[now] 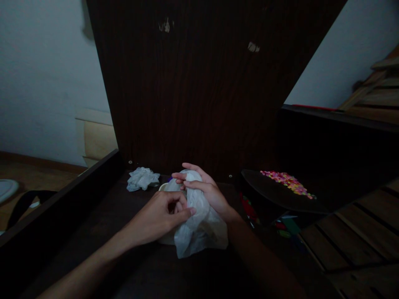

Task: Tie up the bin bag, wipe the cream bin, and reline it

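A whitish, thin plastic bag (199, 232) hangs between my hands above the dark wooden surface (102, 232). My left hand (165, 211) pinches the bag's edge between thumb and curled fingers. On the other side, my right hand (204, 187) has its thumb over the bag and its fingers stretched behind it, so the plastic is held between them. Behind the hands a pale rounded thing (163, 187) shows only in part; its kind is hidden. Left of it lies another crumpled whitish plastic bag (142, 178), touched by neither hand.
A dark upright panel (199, 91) rises at the back. At right, a black curved-edged tray or shelf (258, 185) bears many small colourful pieces (288, 182). Red and green items lie under it. A raised dark edge (62, 195) runs along the left; wooden slats (352, 236) stand at lower right.
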`<act>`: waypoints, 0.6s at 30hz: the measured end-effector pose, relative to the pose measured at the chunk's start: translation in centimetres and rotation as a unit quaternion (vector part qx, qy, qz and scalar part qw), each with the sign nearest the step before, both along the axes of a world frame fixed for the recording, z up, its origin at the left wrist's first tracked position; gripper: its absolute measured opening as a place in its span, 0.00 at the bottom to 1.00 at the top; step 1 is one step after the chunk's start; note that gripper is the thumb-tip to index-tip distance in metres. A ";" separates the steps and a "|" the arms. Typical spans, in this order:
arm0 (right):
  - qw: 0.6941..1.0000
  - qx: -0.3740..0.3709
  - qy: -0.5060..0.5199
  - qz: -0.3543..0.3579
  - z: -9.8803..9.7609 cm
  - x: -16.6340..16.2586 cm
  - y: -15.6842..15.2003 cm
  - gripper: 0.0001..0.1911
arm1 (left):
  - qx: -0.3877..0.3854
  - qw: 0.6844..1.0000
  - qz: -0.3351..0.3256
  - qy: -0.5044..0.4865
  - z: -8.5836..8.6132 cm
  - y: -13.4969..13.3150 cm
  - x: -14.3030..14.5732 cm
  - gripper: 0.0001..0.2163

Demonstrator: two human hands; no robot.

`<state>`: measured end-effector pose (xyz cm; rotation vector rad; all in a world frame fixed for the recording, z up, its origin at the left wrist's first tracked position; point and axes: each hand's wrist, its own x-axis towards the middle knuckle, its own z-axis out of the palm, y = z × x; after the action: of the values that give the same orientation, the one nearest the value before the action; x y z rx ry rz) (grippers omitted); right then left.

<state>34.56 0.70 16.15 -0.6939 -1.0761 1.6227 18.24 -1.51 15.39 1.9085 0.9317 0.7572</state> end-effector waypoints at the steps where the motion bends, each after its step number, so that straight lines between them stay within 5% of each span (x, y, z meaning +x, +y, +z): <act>1: 1.000 -0.004 0.000 -0.004 -0.1 0.0 0.1 0.24 | -0.003 1.000 -0.010 -0.002 -0.2 -0.2 0.2 0.12; 9: 0.997 -0.070 0.024 -0.034 -0.8 0.4 1.2 0.20 | 0.045 0.996 -0.058 -0.055 -0.3 -1.4 1.1 0.03; 12: 0.998 -0.045 0.027 -0.034 -1.4 0.6 1.5 0.20 | -0.074 0.971 -0.043 -0.224 0.0 -0.8 1.1 0.07; 15: 0.999 -0.016 0.031 -0.039 -1.8 0.5 1.4 0.20 | -0.236 0.884 0.009 -0.403 0.0 0.0 1.6 0.12; 18: 0.998 0.013 0.028 -0.059 -2.1 0.1 1.2 0.21 | -0.288 0.861 0.086 -0.410 -0.2 0.4 2.5 0.18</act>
<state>34.67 1.88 14.09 -0.6782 -0.9968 1.5160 20.76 -1.16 15.19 0.8380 0.6613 1.1146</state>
